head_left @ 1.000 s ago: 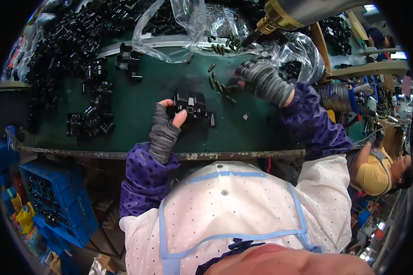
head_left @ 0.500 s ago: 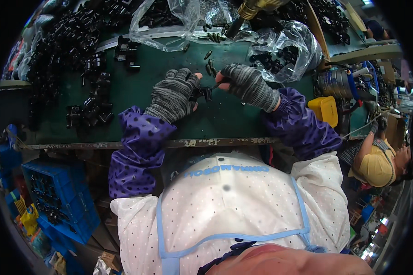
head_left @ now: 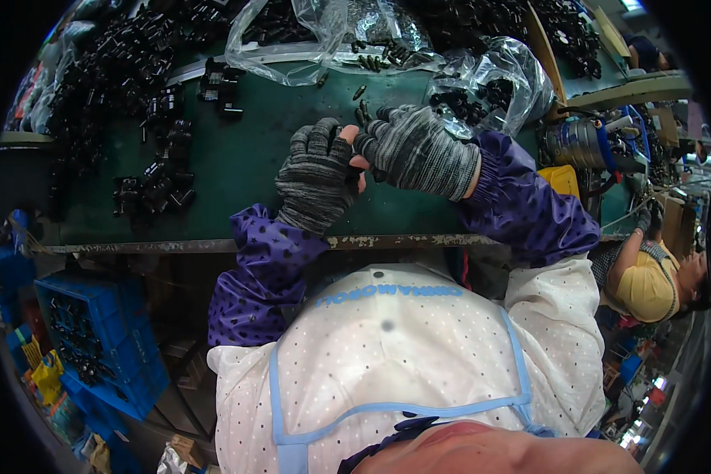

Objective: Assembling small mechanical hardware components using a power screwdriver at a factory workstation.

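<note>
My left hand (head_left: 317, 178) and my right hand (head_left: 423, 152) wear grey striped gloves with bare fingertips and meet above the green tabletop (head_left: 237, 170). The fingers of both hands are curled, and the fingertips come together. Whatever lies between them is hidden by the gloves. Just beyond the right hand's knuckles are small dark brassy pins (head_left: 360, 92). Further off, more of these pins (head_left: 369, 62) lie by a metal strip. An open clear plastic bag (head_left: 521, 75) of small black parts lies beyond the right hand.
Black parts (head_left: 110, 71) are heaped at the far left, with smaller clusters (head_left: 154, 189) nearer. A yellow container (head_left: 561, 180) and a metal cylinder with cables (head_left: 577, 144) stand right. A blue crate (head_left: 110, 340) sits below left. Another person (head_left: 648, 268) works at right.
My left hand has moved right and my right hand slightly left, so they now meet. The black part seen between them is now covered. A brass-coloured tool at the top has left view.
</note>
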`<state>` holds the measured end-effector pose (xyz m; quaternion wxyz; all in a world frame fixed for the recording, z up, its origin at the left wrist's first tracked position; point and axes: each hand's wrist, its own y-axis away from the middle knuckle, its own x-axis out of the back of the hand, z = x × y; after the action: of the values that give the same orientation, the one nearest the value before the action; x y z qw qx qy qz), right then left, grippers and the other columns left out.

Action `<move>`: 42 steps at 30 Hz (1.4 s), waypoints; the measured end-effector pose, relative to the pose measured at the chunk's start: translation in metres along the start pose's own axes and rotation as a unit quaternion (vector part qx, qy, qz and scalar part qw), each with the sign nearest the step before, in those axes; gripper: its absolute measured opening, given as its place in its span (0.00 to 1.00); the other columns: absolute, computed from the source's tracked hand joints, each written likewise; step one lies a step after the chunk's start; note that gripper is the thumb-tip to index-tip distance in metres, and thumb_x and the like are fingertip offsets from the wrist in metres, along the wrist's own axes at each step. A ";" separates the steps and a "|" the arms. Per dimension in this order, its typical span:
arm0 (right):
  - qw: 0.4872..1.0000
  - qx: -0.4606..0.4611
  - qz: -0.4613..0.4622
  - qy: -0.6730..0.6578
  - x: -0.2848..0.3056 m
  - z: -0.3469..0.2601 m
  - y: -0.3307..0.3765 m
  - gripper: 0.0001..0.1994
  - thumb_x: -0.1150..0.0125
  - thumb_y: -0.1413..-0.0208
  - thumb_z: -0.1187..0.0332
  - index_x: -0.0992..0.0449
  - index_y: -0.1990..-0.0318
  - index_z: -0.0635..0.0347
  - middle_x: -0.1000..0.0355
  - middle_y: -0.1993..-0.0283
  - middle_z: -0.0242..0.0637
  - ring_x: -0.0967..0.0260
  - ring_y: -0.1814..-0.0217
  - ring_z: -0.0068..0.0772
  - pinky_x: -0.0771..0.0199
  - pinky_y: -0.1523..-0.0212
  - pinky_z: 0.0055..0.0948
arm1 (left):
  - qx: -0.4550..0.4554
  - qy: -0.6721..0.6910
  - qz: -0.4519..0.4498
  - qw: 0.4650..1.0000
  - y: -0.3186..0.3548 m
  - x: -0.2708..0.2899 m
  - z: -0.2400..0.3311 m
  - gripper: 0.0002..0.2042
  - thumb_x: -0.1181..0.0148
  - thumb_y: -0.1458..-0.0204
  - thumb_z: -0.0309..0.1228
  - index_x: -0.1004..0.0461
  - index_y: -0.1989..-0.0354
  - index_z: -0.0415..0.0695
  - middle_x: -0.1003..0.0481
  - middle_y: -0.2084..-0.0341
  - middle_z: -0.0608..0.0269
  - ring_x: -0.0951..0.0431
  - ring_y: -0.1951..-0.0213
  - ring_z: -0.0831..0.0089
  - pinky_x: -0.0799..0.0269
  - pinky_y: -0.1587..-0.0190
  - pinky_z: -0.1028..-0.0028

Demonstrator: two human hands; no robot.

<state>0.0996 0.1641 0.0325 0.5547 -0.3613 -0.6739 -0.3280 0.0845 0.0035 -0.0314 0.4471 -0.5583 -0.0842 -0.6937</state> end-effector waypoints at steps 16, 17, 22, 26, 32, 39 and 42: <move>0.699 0.127 0.248 -0.658 0.126 0.087 -0.056 0.28 0.39 0.57 0.59 0.42 0.51 0.62 0.35 0.59 0.48 0.32 0.60 0.46 0.28 0.61 0.40 | -0.008 0.055 0.101 0.993 -0.003 -0.003 -0.008 0.29 0.38 0.72 0.32 0.36 0.53 0.47 0.36 0.58 0.51 0.36 0.56 0.53 0.38 0.54 0.61; 0.675 0.258 0.188 -0.666 0.127 0.082 -0.043 0.28 0.41 0.56 0.58 0.42 0.51 0.63 0.36 0.60 0.50 0.32 0.60 0.49 0.28 0.60 0.44 | -0.033 0.059 0.099 0.993 -0.013 0.000 0.000 0.29 0.38 0.71 0.32 0.36 0.53 0.47 0.35 0.58 0.51 0.35 0.56 0.53 0.38 0.54 0.61; 0.551 0.272 0.184 -0.767 0.078 0.048 -0.045 0.26 0.39 0.62 0.66 0.42 0.55 0.62 0.37 0.60 0.50 0.32 0.62 0.51 0.27 0.65 0.47 | -0.036 0.029 0.122 0.992 -0.012 0.000 -0.009 0.29 0.40 0.72 0.33 0.36 0.54 0.49 0.36 0.59 0.54 0.35 0.58 0.53 0.34 0.59 0.60; 0.556 0.140 0.259 -0.777 0.087 0.026 -0.026 0.25 0.39 0.64 0.70 0.41 0.56 0.61 0.35 0.63 0.49 0.31 0.67 0.48 0.25 0.68 0.42 | -0.030 0.050 0.133 0.989 -0.007 -0.002 -0.010 0.28 0.41 0.72 0.33 0.36 0.55 0.49 0.36 0.59 0.54 0.35 0.59 0.53 0.34 0.58 0.60; 0.556 0.174 0.228 -0.780 0.079 0.040 -0.034 0.23 0.38 0.65 0.72 0.41 0.58 0.61 0.36 0.65 0.46 0.30 0.70 0.50 0.25 0.71 0.44 | -0.040 0.022 0.122 0.991 -0.016 0.002 -0.007 0.28 0.41 0.72 0.34 0.36 0.55 0.49 0.36 0.60 0.54 0.35 0.60 0.54 0.34 0.59 0.60; 0.536 0.147 0.168 -0.814 0.084 0.029 -0.032 0.21 0.39 0.65 0.72 0.42 0.61 0.59 0.36 0.66 0.46 0.30 0.68 0.52 0.25 0.71 0.46 | -0.042 0.075 0.139 0.987 -0.016 0.000 -0.004 0.28 0.41 0.73 0.34 0.36 0.55 0.49 0.35 0.61 0.53 0.35 0.60 0.54 0.35 0.58 0.60; 0.553 0.178 0.177 -0.795 0.071 0.054 -0.030 0.23 0.39 0.63 0.70 0.42 0.58 0.60 0.35 0.64 0.48 0.31 0.68 0.52 0.26 0.71 0.45 | -0.025 0.101 0.074 0.992 -0.023 -0.002 0.003 0.34 0.35 0.76 0.32 0.38 0.51 0.46 0.36 0.59 0.52 0.36 0.56 0.55 0.40 0.53 0.62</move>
<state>0.0373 0.2029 0.0923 -0.1068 -0.4804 -0.8080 0.3241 0.0706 0.0200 -0.0236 0.4893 -0.5013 0.0196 -0.7134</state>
